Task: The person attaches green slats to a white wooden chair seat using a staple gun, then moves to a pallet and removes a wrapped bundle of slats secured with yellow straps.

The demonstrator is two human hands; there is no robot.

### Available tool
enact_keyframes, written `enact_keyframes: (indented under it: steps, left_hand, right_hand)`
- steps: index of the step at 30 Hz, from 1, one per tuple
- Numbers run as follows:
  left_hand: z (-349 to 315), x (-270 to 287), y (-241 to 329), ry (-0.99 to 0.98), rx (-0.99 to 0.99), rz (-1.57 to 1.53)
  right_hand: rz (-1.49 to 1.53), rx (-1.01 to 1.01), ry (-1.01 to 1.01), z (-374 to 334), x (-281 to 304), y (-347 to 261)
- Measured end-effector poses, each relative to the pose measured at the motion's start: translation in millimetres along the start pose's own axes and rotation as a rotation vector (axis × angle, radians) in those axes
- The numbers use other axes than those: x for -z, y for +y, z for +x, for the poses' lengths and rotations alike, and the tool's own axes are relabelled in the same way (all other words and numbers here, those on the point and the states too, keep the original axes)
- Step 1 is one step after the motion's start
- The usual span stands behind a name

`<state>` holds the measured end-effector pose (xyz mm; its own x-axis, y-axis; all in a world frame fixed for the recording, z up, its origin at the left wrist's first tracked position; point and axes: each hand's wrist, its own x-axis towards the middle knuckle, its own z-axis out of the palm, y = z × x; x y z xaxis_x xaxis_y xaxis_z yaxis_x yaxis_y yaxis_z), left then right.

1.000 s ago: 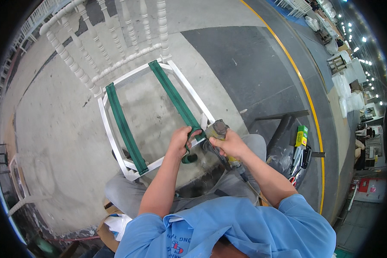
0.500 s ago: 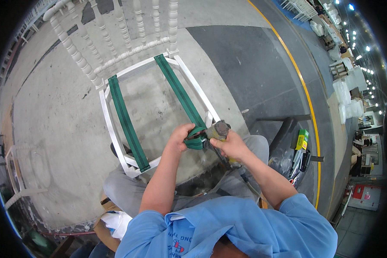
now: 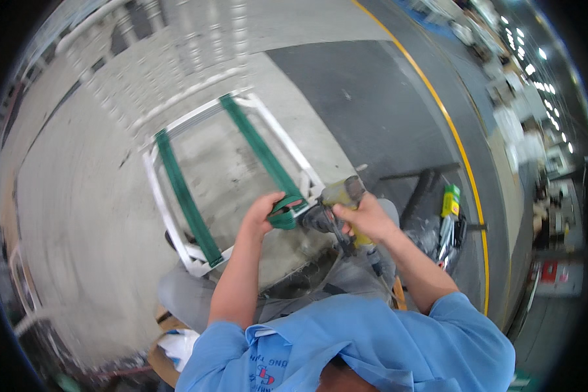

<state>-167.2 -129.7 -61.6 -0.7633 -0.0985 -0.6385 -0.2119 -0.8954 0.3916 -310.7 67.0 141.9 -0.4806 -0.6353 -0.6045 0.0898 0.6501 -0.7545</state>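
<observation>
A white chair frame [image 3: 284, 138] with a turned-spindle back [image 3: 196, 42] lies before me, its near end by my lap. Two green webbing straps cross the open seat: the left strap [image 3: 185, 196] spans it end to end, and the right strap [image 3: 258, 144] reaches the near rail. My left hand [image 3: 261, 212] is closed on the looped loose end of this webbing [image 3: 282, 218]. My right hand [image 3: 367, 218] grips a yellow-and-dark staple gun [image 3: 338, 192], a hose trailing from its handle. The gun's nose is close to the near right corner; contact is unclear.
Right of my knee, a dark stand [image 3: 421, 196] holds a green-and-yellow box [image 3: 450, 200] and small tools. A cardboard box [image 3: 158, 360] with white material sits at lower left. Another white chair part [image 3: 26, 281] stands at far left. A yellow floor line [image 3: 456, 130] runs along the right.
The staple gun has moved away from the webbing loop, rightward and slightly up, tilting in my right hand. My left hand still holds the strap. The whole view has shifted slightly.
</observation>
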Motion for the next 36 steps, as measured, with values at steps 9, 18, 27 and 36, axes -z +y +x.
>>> enact_keyframes:
  steps: [9, 18, 27, 36]
  left_hand:
    - [-58.0, -66.9, -61.9, 0.280, -0.600, 1.269]
    - [-47.4, -65.1, -92.7, 0.392, -0.680, 1.206]
    - [-82.0, -65.4, -95.4, 0.168, -0.122, 0.153]
    - [-77.6, -90.9, -63.7, -0.016, -0.137, 0.192]
  right_hand:
    - [0.331, 0.023, 0.651, -126.5, 220.1, 85.1]
    - [0.841, -0.217, 0.486, -121.2, 270.0, 279.5]
    - [-0.340, -0.581, 0.962, -133.4, 258.0, 276.6]
    - [-0.351, -0.642, 1.058, -213.3, 275.8, 391.8]
